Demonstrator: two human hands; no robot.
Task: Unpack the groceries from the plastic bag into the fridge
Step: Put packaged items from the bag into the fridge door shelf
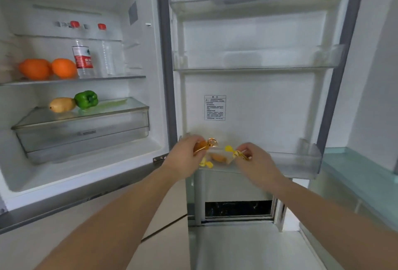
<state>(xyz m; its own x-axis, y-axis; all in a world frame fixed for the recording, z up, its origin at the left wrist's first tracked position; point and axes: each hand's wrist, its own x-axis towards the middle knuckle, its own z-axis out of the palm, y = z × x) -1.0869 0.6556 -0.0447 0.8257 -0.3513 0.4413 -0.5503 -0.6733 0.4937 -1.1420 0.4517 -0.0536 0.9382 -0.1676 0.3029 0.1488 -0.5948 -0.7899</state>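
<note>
The fridge stands open in front of me. My left hand (187, 155) is shut on an orange-wrapped candy (206, 144) over the lowest door bin (297, 163). My right hand (256, 159) holds a yellow-wrapped candy (235, 153) just to its right. Inside that bin lie another orange-brown wrapped piece (218, 157) and a yellow one (205, 163). On the fridge's middle shelf sit two oranges (48, 68) and two water bottles (83, 59). A green pepper (86, 99) and a yellowish fruit (62, 104) rest on the glass cover over the drawer. The plastic bag is out of view.
Two upper door bins (258, 63) hold nothing visible. A clear crisper drawer (81, 134) sits at the fridge's bottom. A lower freezer door (247, 246) hangs open beneath my arms. A glass-topped counter (361, 175) stands to the right of the door.
</note>
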